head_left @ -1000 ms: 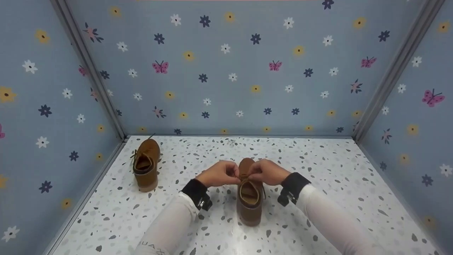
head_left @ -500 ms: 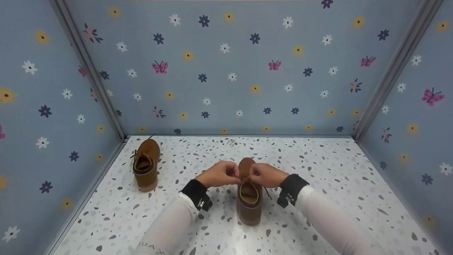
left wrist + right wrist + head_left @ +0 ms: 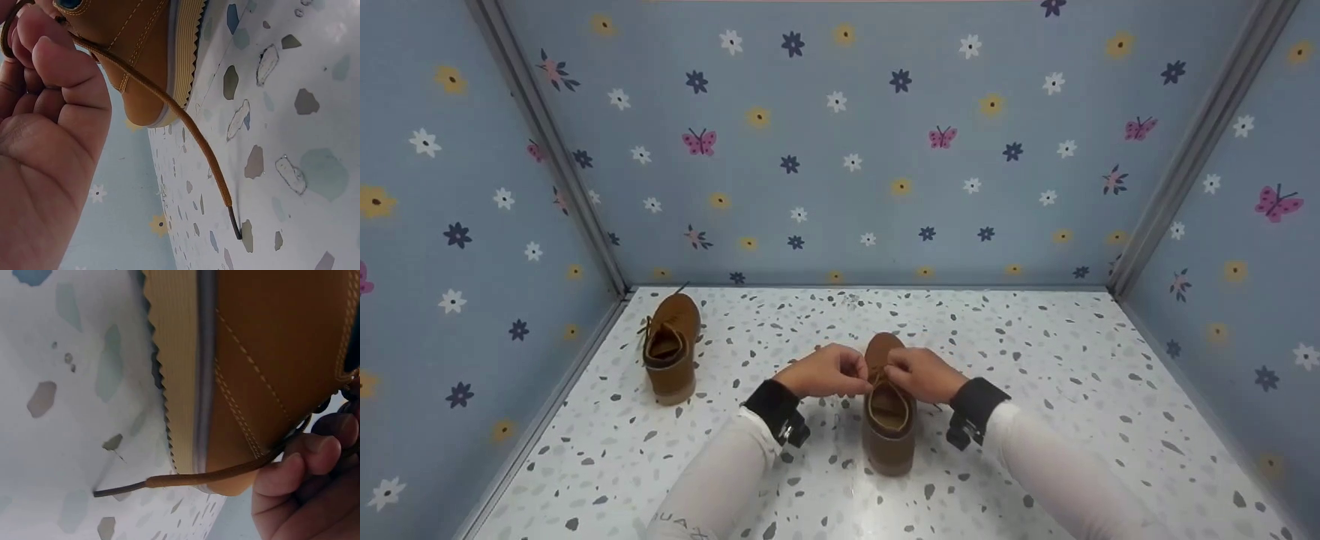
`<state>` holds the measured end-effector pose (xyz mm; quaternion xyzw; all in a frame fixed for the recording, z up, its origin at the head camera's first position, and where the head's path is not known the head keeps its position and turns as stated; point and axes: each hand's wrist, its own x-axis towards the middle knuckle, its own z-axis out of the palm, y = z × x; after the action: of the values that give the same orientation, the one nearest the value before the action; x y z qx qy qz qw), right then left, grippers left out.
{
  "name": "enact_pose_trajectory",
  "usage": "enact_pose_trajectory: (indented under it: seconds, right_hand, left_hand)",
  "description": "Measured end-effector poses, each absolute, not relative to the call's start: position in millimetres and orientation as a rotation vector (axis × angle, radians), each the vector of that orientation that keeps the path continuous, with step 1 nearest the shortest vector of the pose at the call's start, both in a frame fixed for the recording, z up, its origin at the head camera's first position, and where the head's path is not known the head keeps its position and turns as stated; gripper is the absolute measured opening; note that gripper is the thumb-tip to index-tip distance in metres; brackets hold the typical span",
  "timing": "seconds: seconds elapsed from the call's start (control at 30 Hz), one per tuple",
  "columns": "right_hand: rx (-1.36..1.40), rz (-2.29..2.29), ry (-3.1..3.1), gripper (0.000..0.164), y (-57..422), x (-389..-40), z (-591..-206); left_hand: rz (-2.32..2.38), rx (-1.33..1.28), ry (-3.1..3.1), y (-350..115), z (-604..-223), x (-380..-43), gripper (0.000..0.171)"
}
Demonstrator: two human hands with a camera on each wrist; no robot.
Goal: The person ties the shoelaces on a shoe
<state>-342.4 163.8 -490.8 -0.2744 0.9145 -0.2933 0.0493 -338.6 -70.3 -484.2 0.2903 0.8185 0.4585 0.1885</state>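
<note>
Brown shoe (image 3: 888, 446) sits just right of centre, long axis running near to far, toe far; I have the left hand (image 3: 831, 371) and right hand (image 3: 928, 376) equally close, both pinching its laces (image 3: 187, 121).

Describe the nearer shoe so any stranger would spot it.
Find the flowered back wall, then the speckled floor below. Near its middle stands the nearer shoe, toe toward that wall. Unlike the other shoe, it has a left hand and right hand at its laces.
</note>
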Motion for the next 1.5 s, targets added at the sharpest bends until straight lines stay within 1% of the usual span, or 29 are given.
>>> enact_pose_trajectory:
  seconds: [0.17,0.33,0.4,0.47,0.7,0.8,0.93,1.17,1.4,1.5]
  right_hand:
    - [-0.837,-0.986,2.851,0.023,165.7,-340.8,-493.6]
    - [-0.804,-1.061,2.829,0.007,169.1,-338.6,-494.4]
    - [-0.790,-1.095,2.806,0.004,170.0,-338.2,-494.6]
    - [-0.760,-1.132,2.781,0.005,170.9,-338.1,-494.5]
    - [-0.675,-1.230,2.667,0.016,172.9,-337.6,-495.7]
    - [-0.623,-1.278,2.590,0.018,174.5,-338.2,-496.3]
    - [-0.542,-1.323,2.492,0.017,177.9,-339.9,-494.8]
    - [-0.541,-1.313,2.374,0.018,185.7,-343.6,-491.4]
    - [-0.528,-1.337,2.264,0.026,191.1,-344.3,-488.3]
    - [-0.521,-1.336,2.251,0.024,193.0,-344.9,-487.9]
  left_hand:
    - [1.283,0.825,2.288,-70.2,-482.9,-338.4,0.011]
    - [1.288,0.824,2.281,-70.2,-483.4,-338.6,0.012]
    - [1.288,0.824,2.282,-70.3,-483.8,-338.6,0.012]
    - [1.287,0.823,2.281,-70.3,-484.2,-338.5,0.012]
    - [1.287,0.832,2.282,-70.4,-486.7,-337.8,0.011]
    - [1.288,0.839,2.288,-70.2,-487.4,-337.8,0.011]
    - [1.283,0.839,2.302,-70.3,-487.2,-337.7,0.012]
    - [1.283,0.811,2.305,-70.5,-486.2,-337.2,0.015]
    - [1.282,0.807,2.302,-70.0,-486.6,-337.4,0.014]
    - [1.282,0.819,2.306,-69.6,-486.8,-337.5,0.014]
